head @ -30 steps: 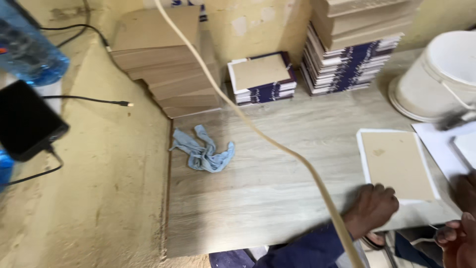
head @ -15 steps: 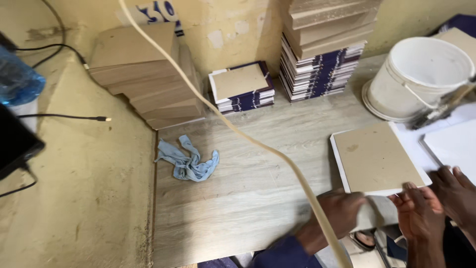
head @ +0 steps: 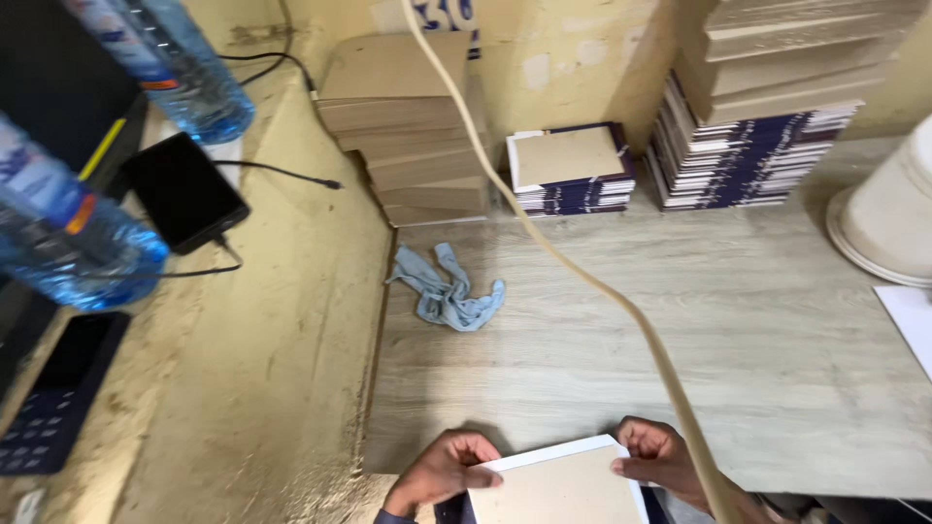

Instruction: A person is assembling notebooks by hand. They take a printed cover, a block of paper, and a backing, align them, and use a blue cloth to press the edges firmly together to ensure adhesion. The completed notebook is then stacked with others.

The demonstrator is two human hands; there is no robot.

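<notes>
Both hands on the flat board [head: 558,485], a tan cardboard-faced panel with a white edge, at the near edge of the wooden table [head: 738,330]. Left hand [head: 439,473] is curled around the board's left far corner, fingers over the top face, thumb side hidden, so closed on it. Right hand [head: 663,456] pinches the right far corner the same way, also closed on it. The board sits level between the two, far edge running left to right; its near part is cut off by the frame, so its long axis cannot be told. Neither hand is nearer: both are in contact, one per corner. From the board outward: a tan cord [head: 582,272] hangs diagonally across, passing just beside the right hand. Crumpled blue cloth [head: 447,291] lies beyond the board, toward the left, well apart from it. Further back against the wall: a stack of brown boards [head: 408,126], a low stack of blue-edged covers [head: 571,170], and a taller stack [head: 767,116] to the right. White bucket [head: 888,209] at far right, phone [head: 183,191] and water bottles [head: 73,243] on the ledge far left.
</notes>
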